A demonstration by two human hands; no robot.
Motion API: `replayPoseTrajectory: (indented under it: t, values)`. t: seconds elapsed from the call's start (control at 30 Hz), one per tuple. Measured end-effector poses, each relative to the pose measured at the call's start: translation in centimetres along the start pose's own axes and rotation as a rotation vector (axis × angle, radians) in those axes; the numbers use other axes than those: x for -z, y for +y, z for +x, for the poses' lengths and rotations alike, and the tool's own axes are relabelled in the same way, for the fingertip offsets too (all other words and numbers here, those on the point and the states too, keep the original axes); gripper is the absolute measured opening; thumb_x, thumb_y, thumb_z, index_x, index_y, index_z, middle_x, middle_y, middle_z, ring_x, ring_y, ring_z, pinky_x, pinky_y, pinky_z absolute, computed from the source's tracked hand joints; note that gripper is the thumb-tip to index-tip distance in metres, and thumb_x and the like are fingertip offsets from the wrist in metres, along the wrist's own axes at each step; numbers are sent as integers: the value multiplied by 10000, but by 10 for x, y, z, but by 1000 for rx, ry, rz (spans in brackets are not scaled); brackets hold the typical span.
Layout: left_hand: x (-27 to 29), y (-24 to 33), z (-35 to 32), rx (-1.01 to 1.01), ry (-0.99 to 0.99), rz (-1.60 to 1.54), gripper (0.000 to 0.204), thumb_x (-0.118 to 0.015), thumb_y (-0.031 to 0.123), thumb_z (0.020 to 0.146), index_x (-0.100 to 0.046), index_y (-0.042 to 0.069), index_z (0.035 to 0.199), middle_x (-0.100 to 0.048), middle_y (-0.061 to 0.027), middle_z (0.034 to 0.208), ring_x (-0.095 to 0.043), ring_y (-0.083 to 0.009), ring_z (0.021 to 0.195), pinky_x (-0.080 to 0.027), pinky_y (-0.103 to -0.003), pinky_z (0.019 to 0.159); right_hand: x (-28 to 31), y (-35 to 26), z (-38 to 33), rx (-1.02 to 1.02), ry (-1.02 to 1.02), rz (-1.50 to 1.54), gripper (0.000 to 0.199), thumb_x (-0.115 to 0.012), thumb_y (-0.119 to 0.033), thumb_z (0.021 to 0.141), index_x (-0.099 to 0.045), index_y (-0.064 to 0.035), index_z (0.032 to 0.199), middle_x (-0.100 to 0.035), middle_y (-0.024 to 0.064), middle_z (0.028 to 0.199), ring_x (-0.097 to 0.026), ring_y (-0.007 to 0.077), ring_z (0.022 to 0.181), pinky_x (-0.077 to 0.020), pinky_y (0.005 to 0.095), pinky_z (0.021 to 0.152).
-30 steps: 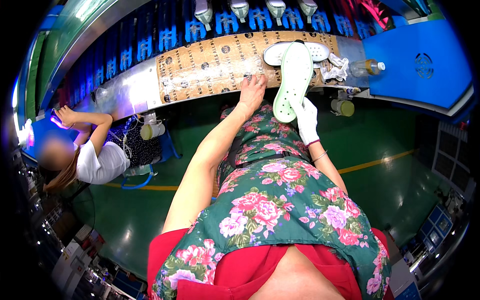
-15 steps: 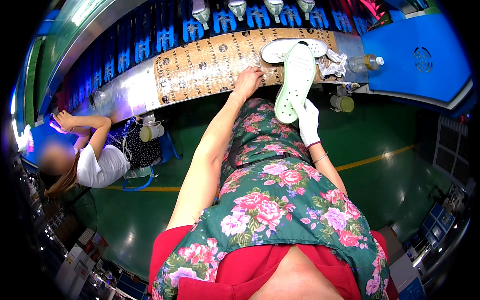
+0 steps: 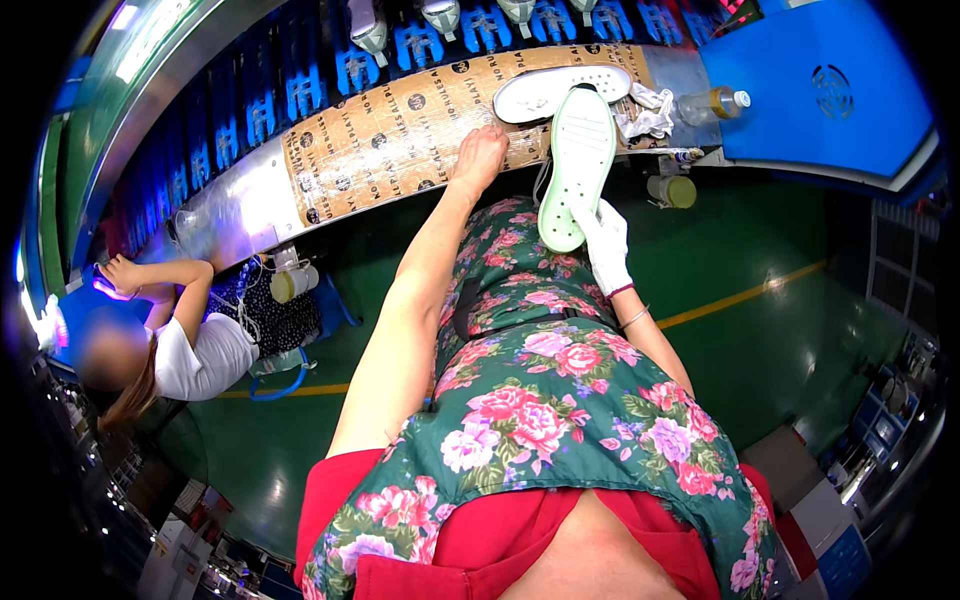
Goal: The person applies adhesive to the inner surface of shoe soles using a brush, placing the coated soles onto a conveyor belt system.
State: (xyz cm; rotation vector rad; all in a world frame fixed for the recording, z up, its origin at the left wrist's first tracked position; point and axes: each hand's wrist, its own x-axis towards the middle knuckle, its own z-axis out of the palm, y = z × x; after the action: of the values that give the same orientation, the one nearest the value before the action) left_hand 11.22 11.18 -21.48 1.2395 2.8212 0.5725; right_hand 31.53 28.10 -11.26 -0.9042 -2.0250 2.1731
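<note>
My right hand (image 3: 606, 246), in a white glove with a dark red cuff, grips a shoe (image 3: 583, 150) by its lower end. The pale green sole, with small round holes, faces me, so the upper is mostly hidden. A thin cord-like strand hangs at its left edge. Behind its top end, a second white shoe (image 3: 535, 95) lies sideways on the cardboard (image 3: 400, 140). My bare left hand (image 3: 483, 158) rests at the cardboard's near edge, left of the held shoe. Its fingers are curled under, and whatever they may hold is hidden.
Crumpled white gloves (image 3: 648, 112) and a clear bottle (image 3: 712, 105) lie right of the shoes. Beyond the cardboard runs a row of blue holders (image 3: 420, 45), with several shoes above it. A blue machine panel (image 3: 820, 90) stands right. At left, a co-worker (image 3: 205, 355) sits by the bench.
The whole view has shifted slightly, moving the bench leftward. My left hand's fingers have curled in more. The shoe stays in my right hand, now more upright, with the strand showing beside it.
</note>
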Motion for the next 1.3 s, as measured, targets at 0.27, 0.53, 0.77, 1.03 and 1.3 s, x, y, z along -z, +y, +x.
replayPoseTrajectory:
  t: [0.27, 0.53, 0.77, 1.03, 1.3]
  values:
    - [-2, 4, 6, -272, -57, 372, 82, -570, 134, 820, -619, 80, 860, -641, -80, 908, -621, -228, 928, -458, -357, 824, 0, 0, 5, 11, -7, 6, 323, -680, -157, 933, -638, 52, 1175, -694, 87, 1090, -637, 123, 961, -505, 280, 868]
    - [-7, -2, 0, -211, -42, 349, 141, -537, 141, 862, -589, 50, 956, -624, -116, 971, -598, -256, 977, -490, -391, 801, -1, 11, 11, 38, 60, -5, 372, -729, -222, 895, -667, 39, 1152, -732, 109, 1017, -682, 135, 886, -537, 296, 808]
    - [-1, -10, 3, -221, -195, 264, 119, -547, 96, 846, -600, 25, 926, -638, -136, 985, -610, -265, 1003, -509, -372, 855, -3, 9, 16, 5, 44, -185, 343, -713, -198, 910, -658, 35, 1157, -710, 77, 1019, -648, 105, 897, -522, 279, 821]
    - [6, -14, 13, -318, -214, 278, 114, -548, 86, 839, -591, 27, 925, -626, -129, 942, -614, -261, 948, -505, -370, 833, -9, -3, 13, 35, 59, -191, 346, -715, -229, 906, -665, 33, 1126, -716, 92, 1005, -654, 115, 893, -522, 287, 813]
    - [-3, -9, 10, -279, -140, 341, 117, -538, 90, 847, -583, 28, 936, -622, -130, 943, -602, -260, 947, -497, -366, 828, -13, 0, 12, 36, 87, -162, 445, -752, -304, 861, -671, 31, 1142, -734, 143, 1016, -705, 185, 888, -542, 316, 797]
